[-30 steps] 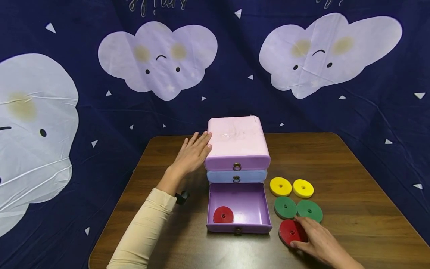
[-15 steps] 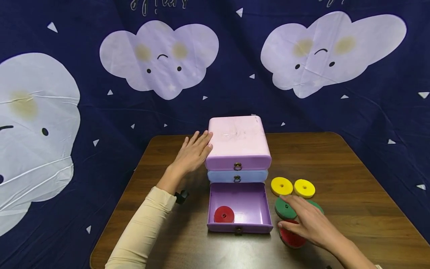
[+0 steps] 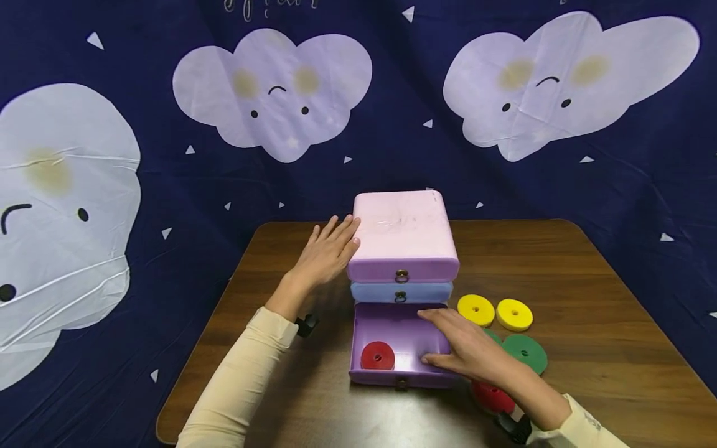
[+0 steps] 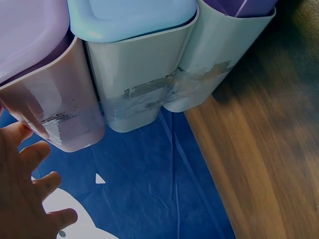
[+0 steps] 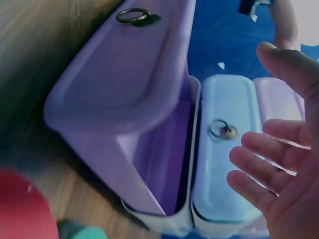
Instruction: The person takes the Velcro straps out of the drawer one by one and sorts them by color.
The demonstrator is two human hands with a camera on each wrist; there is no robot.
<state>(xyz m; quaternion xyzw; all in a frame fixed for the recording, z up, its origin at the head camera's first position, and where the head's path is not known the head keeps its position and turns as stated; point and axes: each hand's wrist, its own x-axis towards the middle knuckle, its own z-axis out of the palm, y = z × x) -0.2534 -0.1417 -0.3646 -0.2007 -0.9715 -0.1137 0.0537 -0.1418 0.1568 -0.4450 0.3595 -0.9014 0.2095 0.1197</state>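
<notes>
A small three-tier drawer cabinet (image 3: 402, 227) has a pink top. Its lowest purple drawer (image 3: 386, 326) is pulled out, with a red disc (image 3: 378, 356) lying at the front left inside. My left hand (image 3: 327, 255) rests its fingers against the cabinet's upper left side. Over the right part of that drawer hovers my right hand (image 3: 467, 345), fingers spread and holding nothing; the right wrist view shows the bare palm side of the fingers (image 5: 269, 149). Partly hidden by the right forearm, another red disc (image 3: 493, 398) lies on the table.
Two yellow discs (image 3: 476, 310) lie right of the cabinet. In front of them is a green disc (image 3: 524, 353), with a second one mostly behind my right hand. The blue middle drawer (image 3: 400, 292) and purple top drawer (image 3: 402, 270) are closed. A dark patterned cloth hangs behind the table.
My right hand has let go of the red disc on the table, lifted, and moved left over the pulled-out drawer. My left hand keeps its place on the cabinet. The view has shifted slightly.
</notes>
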